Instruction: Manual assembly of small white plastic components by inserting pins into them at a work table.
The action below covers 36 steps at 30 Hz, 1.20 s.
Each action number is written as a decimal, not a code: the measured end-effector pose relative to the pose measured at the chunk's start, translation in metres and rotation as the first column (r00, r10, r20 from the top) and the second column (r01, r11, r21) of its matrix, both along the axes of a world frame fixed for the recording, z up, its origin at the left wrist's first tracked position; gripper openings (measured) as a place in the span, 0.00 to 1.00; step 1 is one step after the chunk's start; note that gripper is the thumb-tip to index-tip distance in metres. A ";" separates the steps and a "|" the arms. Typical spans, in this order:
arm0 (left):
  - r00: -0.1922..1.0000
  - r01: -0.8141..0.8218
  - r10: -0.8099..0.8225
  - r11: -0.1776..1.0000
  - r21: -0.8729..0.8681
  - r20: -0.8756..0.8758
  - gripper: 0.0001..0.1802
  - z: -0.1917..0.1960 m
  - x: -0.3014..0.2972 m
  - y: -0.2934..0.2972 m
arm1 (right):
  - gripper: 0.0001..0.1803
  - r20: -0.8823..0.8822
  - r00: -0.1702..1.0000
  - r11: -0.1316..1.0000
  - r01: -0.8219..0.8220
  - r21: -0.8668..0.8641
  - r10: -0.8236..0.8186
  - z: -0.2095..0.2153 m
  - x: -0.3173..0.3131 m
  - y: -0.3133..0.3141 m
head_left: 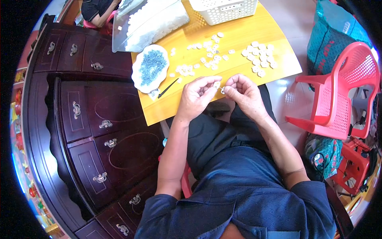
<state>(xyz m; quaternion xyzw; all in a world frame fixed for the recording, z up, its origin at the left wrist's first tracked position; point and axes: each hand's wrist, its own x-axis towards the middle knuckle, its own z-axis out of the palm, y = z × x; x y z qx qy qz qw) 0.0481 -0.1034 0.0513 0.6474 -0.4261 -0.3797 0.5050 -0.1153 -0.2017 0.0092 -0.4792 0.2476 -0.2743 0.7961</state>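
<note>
A: What are the two hands doing?

B: They meet over the near edge of a yellow counter [238, 36]. The left hand [195, 96] and the right hand [243, 94] both pinch one small white piece [221, 89] between thumb and fingertips, so each grip is closed on it. The piece sits between the hands, just above the person's lap.

A: What lies on the counter?

B: Many small white pieces [211, 51] are scattered across the middle, with a tighter cluster [260, 55] to the right. On the left is a white scalloped dish [137, 75] holding a heap of tiny blue-grey bits [152, 63]. A thin black tool [168, 88] lies just beside the dish, near the left hand. Farther back are a clear bag of white pieces [151, 22] and a white perforated basket [223, 10].

A: And around it?

B: A dark wooden cabinet with drawers [91, 119] stands to the left, and a red plastic chair [342, 91] to the right.
</note>
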 end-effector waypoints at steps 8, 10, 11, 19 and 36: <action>0.998 0.062 -0.062 0.998 0.002 0.029 0.15 -0.004 0.003 0.000 | 0.05 -0.018 1.000 1.000 -0.024 -0.007 0.024 -0.001 -0.001 -0.002; 0.998 0.058 -0.058 0.998 0.000 0.011 0.14 -0.006 0.002 -0.001 | 0.05 -0.018 0.999 0.999 -0.040 -0.007 0.039 -0.001 -0.001 -0.002; 0.998 0.056 -0.056 0.998 -0.002 -0.007 0.14 -0.006 0.001 -0.001 | 0.05 -0.019 0.999 0.999 -0.041 -0.008 0.041 -0.002 -0.001 -0.002; 0.999 0.050 -0.050 0.999 0.020 -0.011 0.13 -0.004 -0.002 -0.002 | 0.05 -0.022 1.000 1.000 -0.011 0.001 0.011 0.002 -0.001 0.000; 0.996 0.069 -0.065 0.996 -0.050 0.064 0.16 -0.004 -0.012 -0.006 | 0.05 0.035 0.997 0.997 0.064 0.041 -0.065 0.001 0.000 0.004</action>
